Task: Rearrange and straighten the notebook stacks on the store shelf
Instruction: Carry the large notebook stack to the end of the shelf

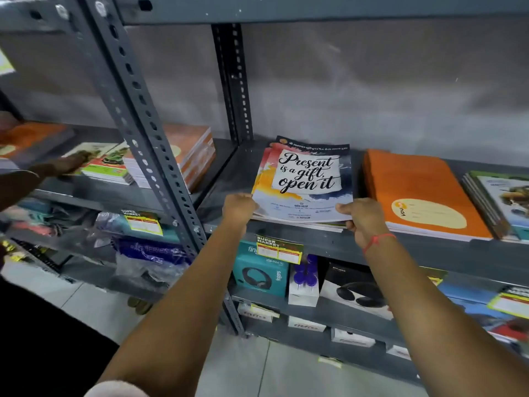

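Note:
A stack of notebooks with a "Present is a gift, open it" cover [306,179] lies on the grey metal shelf [329,242], its copies slightly fanned at the far end. My left hand [239,207] grips the stack's near left corner. My right hand [362,217], with a red thread on the wrist, grips the near right corner. To the right lies an orange notebook stack [420,193], and past it a stack with blue-green covers [503,204].
A slotted upright post [148,124] separates this bay from the left bay, which holds orange and green notebook stacks [183,156]. Another person's hand [68,164] reaches onto those. Boxed headphones [260,276] and other packages fill the lower shelves.

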Motion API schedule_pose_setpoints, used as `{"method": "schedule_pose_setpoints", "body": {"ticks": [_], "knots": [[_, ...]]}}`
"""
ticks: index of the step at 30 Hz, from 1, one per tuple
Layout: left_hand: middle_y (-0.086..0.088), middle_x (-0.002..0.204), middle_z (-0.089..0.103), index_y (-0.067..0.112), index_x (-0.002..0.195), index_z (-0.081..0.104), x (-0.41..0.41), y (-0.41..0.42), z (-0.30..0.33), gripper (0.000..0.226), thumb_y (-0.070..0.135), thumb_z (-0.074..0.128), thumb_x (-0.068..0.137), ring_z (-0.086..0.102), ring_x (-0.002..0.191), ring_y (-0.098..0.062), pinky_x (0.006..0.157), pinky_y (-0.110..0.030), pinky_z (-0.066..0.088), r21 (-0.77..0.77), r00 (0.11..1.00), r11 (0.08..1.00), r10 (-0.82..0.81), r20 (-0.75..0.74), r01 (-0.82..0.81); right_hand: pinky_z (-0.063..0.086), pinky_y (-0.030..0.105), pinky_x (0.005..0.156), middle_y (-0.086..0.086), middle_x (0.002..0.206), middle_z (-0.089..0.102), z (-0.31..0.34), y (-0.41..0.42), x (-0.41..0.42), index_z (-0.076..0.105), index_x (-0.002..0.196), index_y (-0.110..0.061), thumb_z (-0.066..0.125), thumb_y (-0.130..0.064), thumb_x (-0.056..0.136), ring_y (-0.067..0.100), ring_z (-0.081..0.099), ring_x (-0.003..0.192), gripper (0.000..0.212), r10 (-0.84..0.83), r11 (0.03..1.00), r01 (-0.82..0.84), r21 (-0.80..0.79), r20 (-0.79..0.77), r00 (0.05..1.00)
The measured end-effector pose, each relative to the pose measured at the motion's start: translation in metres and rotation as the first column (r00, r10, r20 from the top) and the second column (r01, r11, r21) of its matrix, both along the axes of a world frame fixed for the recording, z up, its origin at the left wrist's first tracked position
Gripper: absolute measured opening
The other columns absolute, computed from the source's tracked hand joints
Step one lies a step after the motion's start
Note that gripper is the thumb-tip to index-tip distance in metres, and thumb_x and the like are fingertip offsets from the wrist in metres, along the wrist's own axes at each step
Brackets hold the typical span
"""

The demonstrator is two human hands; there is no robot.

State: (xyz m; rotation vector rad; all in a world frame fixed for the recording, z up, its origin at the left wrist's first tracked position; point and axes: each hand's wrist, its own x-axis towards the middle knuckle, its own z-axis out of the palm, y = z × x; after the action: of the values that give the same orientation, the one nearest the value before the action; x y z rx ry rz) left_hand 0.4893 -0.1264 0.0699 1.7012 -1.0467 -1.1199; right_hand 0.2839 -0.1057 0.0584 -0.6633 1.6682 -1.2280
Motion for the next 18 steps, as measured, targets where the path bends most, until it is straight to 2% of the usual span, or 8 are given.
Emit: {"method": "schedule_pose_setpoints", "body": {"ticks": [3,5,7,9,11,13,15,18], "knots": [[-0.017,0.093,0.064,-0.004,0.097,0.069,0.003,-0.001,-0.006,0.022,-0.005,0.054,0.081,0.050,0.084,-0.022,0.066,-0.027,0.039,0.030,1.000,1.000,0.009,0.011,-0.009,0.035,0.021,0.045,0.009,0.100,0.047,-0.008,0.001,0.000,0.050,0.121,0.001,0.065,-0.002,0.083,0.013,0.041,0.059,0.041,-0.025,0.999,0.025,-0.033,0.001,1.000],[-0.022,0.104,0.067,-0.006,0.099,0.067,0.004,-0.003,-0.010,0.024,-0.001,0.055,0.080,0.050,0.085,-0.024,0.074,-0.031,0.040,0.020,0.999,0.999,0.039,0.008,-0.039,0.035,0.021,0.051,0.009,0.102,0.046,-0.012,0.001,0.001,0.048,0.108,-0.005,0.065,-0.003,0.082,0.017,0.047,0.070,0.031,-0.030,0.999,0.029,-0.038,-0.032,0.999],[-0.019,0.095,0.066,-0.006,0.093,0.065,0.003,-0.004,-0.013,0.019,0.001,0.052,0.081,0.049,0.082,-0.023,0.080,-0.037,0.045,0.006,0.998,0.998,0.055,-0.014,-0.055,0.036,0.021,0.057,0.010,0.103,0.046,-0.020,0.000,0.001,0.044,0.099,-0.008,0.067,-0.006,0.080,0.022,0.046,0.087,0.030,-0.042,0.998,0.038,-0.054,-0.077,0.996],[-0.007,0.071,0.054,0.005,0.067,0.058,0.000,-0.001,-0.014,0.019,0.001,0.047,0.082,0.043,0.067,-0.019,0.069,-0.033,0.042,-0.004,0.998,0.999,0.041,-0.041,-0.041,0.039,0.027,0.066,0.010,0.102,0.048,-0.025,0.000,0.003,0.046,0.098,-0.007,0.069,-0.010,0.079,0.021,0.044,0.091,0.029,-0.053,0.997,0.045,-0.058,-0.139,0.989],[-0.004,0.066,0.049,0.013,0.061,0.050,-0.001,-0.001,-0.020,0.024,0.002,0.047,0.082,0.040,0.060,-0.016,0.060,-0.028,0.034,-0.031,0.998,0.999,0.026,-0.058,-0.028,0.038,0.029,0.076,0.009,0.098,0.051,-0.028,0.003,0.006,0.052,0.103,-0.001,0.069,-0.014,0.080,0.021,0.046,0.093,0.032,-0.074,0.996,0.060,-0.064,-0.227,0.971],[-0.006,0.078,0.059,0.011,0.074,0.059,-0.001,0.002,-0.025,0.018,-0.001,0.048,0.082,0.051,0.072,-0.022,0.070,-0.028,0.040,-0.081,0.996,0.996,0.016,-0.084,-0.023,0.035,0.026,0.077,0.011,0.098,0.057,-0.031,0.011,0.009,0.055,0.106,0.005,0.069,-0.017,0.081,0.022,0.052,0.095,0.037,-0.098,0.991,0.065,-0.114,-0.313,0.945],[-0.008,0.106,0.065,0.004,0.107,0.064,-0.003,0.008,-0.031,0.025,0.001,0.048,0.089,0.056,0.102,-0.023,0.090,-0.031,0.042,-0.122,0.987,0.992,0.006,-0.162,-0.026,0.039,0.024,0.082,0.017,0.112,0.063,-0.039,0.017,0.013,0.057,0.114,0.005,0.066,-0.020,0.083,0.028,0.058,0.105,0.041,-0.118,0.980,0.053,-0.191,-0.349,0.930],[-0.002,0.147,0.044,0.009,0.139,0.043,-0.004,0.017,-0.040,0.043,0.015,0.045,0.096,0.039,0.135,-0.018,0.110,-0.029,0.029,-0.133,0.966,0.988,0.037,-0.255,-0.073,0.030,0.029,0.110,0.011,0.148,0.043,-0.047,0.026,0.018,0.038,0.143,-0.008,0.047,-0.030,0.094,0.027,0.040,0.137,0.054,-0.086,0.977,0.014,-0.214,-0.331,0.940]]}}
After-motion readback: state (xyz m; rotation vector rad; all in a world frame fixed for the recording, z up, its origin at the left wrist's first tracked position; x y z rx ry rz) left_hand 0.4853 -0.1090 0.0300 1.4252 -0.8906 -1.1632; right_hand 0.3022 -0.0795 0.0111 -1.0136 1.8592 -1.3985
